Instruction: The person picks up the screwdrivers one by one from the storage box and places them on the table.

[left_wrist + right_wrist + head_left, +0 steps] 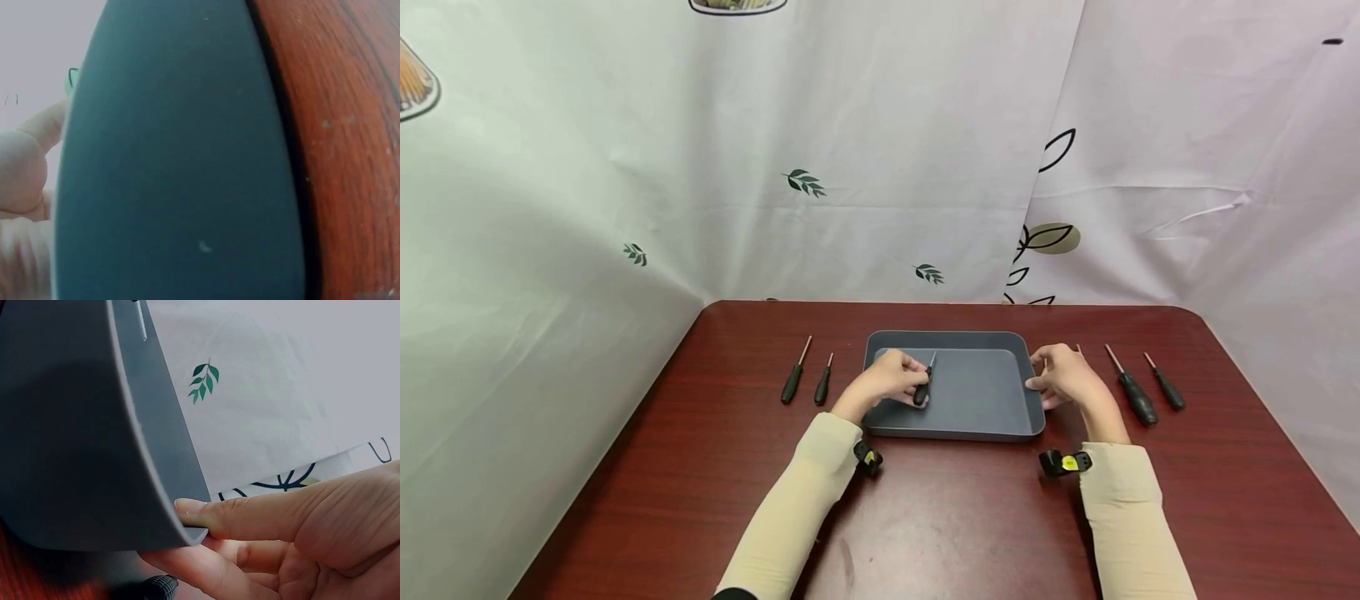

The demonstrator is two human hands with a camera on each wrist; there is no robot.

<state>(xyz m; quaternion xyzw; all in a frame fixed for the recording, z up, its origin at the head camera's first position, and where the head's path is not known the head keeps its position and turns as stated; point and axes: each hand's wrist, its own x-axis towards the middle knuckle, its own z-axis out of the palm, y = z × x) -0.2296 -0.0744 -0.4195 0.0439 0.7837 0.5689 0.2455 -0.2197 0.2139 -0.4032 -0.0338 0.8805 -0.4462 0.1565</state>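
A grey rectangular tray (977, 432) lies on the table. My left hand (891, 377) reaches over its left side and holds a screwdriver (921, 393) by its black handle, the blade pointing away toward the back wall. In the left wrist view the tray's outer wall (181, 156) covers most of the picture and hides the screwdriver; part of the left hand (22, 175) shows at the edge. At the tray's right side my right hand (1063, 375) pinches the rim, thumb (231, 515) on the inside and fingers below on the outside.
Left of the tray lie two screwdrivers, a longer one (792, 383) and a shorter one (822, 387). To the right are a thick-handled screwdriver (1138, 400) and a smaller one (1170, 390). Another blade tip shows behind the right hand. A white printed curtain (880, 225) hangs behind the table (955, 517).
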